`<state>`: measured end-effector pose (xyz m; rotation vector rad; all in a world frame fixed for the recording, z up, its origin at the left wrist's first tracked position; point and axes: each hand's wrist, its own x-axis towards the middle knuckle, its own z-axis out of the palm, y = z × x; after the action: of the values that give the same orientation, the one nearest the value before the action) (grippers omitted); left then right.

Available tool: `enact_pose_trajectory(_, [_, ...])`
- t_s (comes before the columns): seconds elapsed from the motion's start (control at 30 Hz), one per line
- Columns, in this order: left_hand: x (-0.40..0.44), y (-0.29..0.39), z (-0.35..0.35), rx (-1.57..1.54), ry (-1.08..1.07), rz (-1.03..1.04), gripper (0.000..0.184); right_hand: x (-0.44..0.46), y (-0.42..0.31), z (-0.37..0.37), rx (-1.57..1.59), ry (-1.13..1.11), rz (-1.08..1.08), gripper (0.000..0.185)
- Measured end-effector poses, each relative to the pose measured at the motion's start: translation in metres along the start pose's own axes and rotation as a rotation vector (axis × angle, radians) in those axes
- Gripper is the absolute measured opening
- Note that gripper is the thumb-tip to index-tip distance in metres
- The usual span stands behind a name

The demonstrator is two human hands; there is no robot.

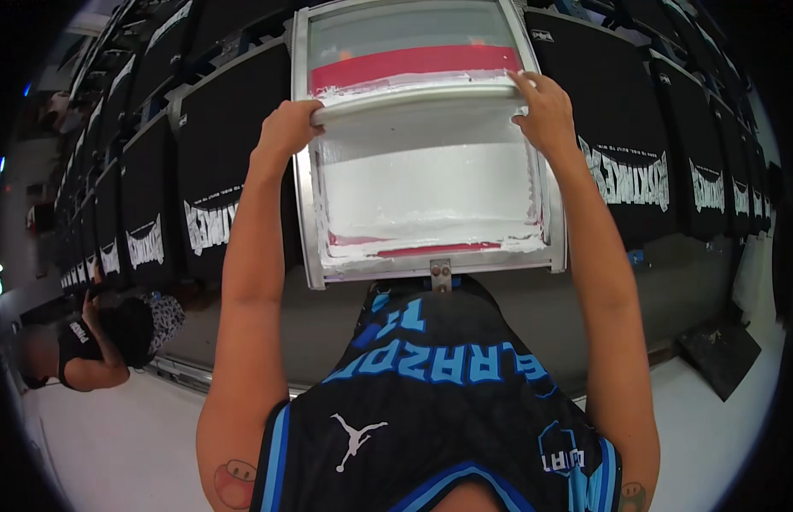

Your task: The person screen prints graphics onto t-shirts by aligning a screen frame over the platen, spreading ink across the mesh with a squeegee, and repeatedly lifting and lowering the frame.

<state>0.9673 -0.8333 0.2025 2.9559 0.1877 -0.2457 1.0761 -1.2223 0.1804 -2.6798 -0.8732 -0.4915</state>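
Observation:
A long squeegee (413,101) lies crosswise over a screen printing frame (552,224) with a pale metal rim. My left hand (290,128) is closed around the squeegee's left end. My right hand (546,115) grips its right end, thumb below and fingers over the top. White ink (426,183) coats the mesh on my side of the squeegee, thicker and ragged along the edges. A red strip (418,66) of the screen shows beyond the squeegee. At the frame's near side sits a metal bracket (440,273). The squeegee's lower edge is hidden.
Black printed shirts (213,145) lie on boards in a row to the left. More black shirts (623,128) line the right side. Another person (98,341) is at the lower left beside the row. A dark flat panel (719,357) rests at the lower right.

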Motion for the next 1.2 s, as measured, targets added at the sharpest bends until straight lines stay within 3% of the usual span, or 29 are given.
enact_pose_trajectory(0.03, [-0.005,0.001,0.001,0.005,0.008,-0.003,0.038,0.005,0.006,0.006,0.003,0.009,-0.004,0.055])
enact_pose_trajectory(0.1, [-0.029,0.003,0.02,-0.006,0.184,0.07,0.034,0.012,0.021,0.018,-0.008,-0.431,0.092,0.035])
enact_pose_trajectory(0.13, [-0.043,0.004,0.037,0.005,0.288,0.132,0.03,-0.005,0.025,0.025,0.008,-0.229,-0.056,0.023])
enact_pose_trajectory(0.17, [-0.06,0.007,0.057,0.014,0.389,0.189,0.026,-0.027,0.026,0.029,0.006,-0.136,-0.137,0.027])
enact_pose_trajectory(0.27, [-0.101,0.021,0.084,-0.002,0.442,0.166,0.028,-0.083,0.003,0.009,0.067,-0.184,-0.062,0.04])
enact_pose_trajectory(0.37, [-0.106,0.014,0.061,-0.172,0.373,0.251,0.033,-0.091,0.003,-0.027,0.179,-0.272,0.014,0.045])
enact_pose_trajectory(0.43, [-0.079,0.009,0.029,-0.16,0.165,0.203,0.033,-0.069,0.005,-0.036,0.214,-0.248,0.036,0.045])
enact_pose_trajectory(0.5, [-0.042,-0.003,0.019,-0.139,0.266,0.178,0.032,-0.035,0.006,-0.037,0.15,-0.228,0.029,0.044])
enact_pose_trajectory(0.67, [0.029,-0.023,0.016,-0.105,0.231,0.029,0.037,0.041,0.01,-0.001,0.054,-0.179,0.032,0.036])
enact_pose_trajectory(0.77, [0.028,-0.025,0.019,-0.108,0.192,-0.032,0.039,0.051,0.006,0.005,0.008,-0.282,0.062,0.033])
enact_pose_trajectory(0.97, [-0.055,-0.022,0.035,-0.118,0.01,0.007,0.042,0.026,-0.012,-0.028,0.059,-0.377,-0.028,0.03])
enact_pose_trajectory(1.13, [-0.156,0.015,0.036,-0.228,-0.042,-0.007,0.031,0.002,-0.028,-0.046,0.112,-0.462,-0.103,0.027])
enact_pose_trajectory(1.2, [-0.182,0.025,0.036,-0.274,-0.062,-0.107,0.025,0.002,-0.037,-0.049,0.113,-0.502,-0.119,0.027])
